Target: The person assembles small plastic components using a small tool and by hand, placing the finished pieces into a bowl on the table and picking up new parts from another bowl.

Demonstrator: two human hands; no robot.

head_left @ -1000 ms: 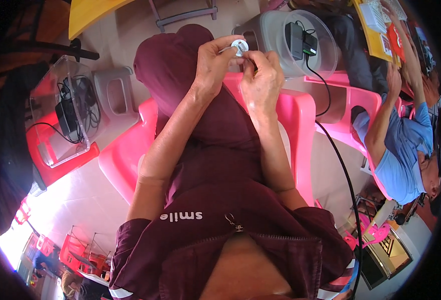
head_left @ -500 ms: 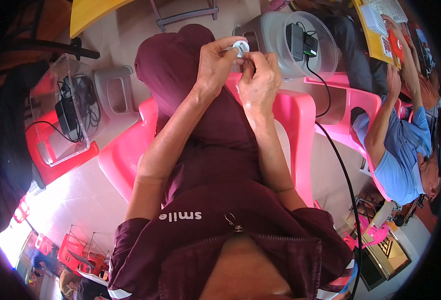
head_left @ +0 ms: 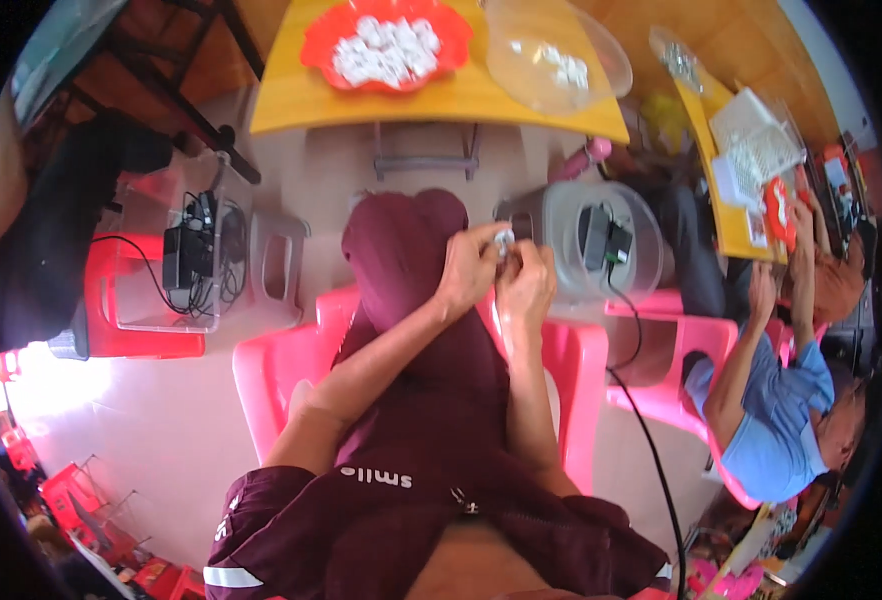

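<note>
A small white round plastic piece (head_left: 504,238) is held up between my two hands, above and just right of my knees. My left hand (head_left: 469,268) pinches it from the left with thumb and forefinger. From the right, the bent fingers of my right hand (head_left: 526,285) close against its lower side. Fingers cover much of the piece, so its details are hard to make out. Beyond my knees, a red scalloped dish (head_left: 313,50) holds a heap of small white pieces (head_left: 386,55). To its right lies a clear shallow tray (head_left: 509,82) with a few small white parts.
The dish and tray stand on a yellow table (head_left: 291,108). Right of my hands is a clear tub (head_left: 561,220) with black power adapters (head_left: 601,238) and a trailing cable. A grey stool (head_left: 279,265) stands at left. A person in blue (head_left: 776,430) sits at right.
The view has shifted upward, bringing the yellow table, red dish and clear tray into sight. Both hands stay together on the white piece, whose round face now shows less.
</note>
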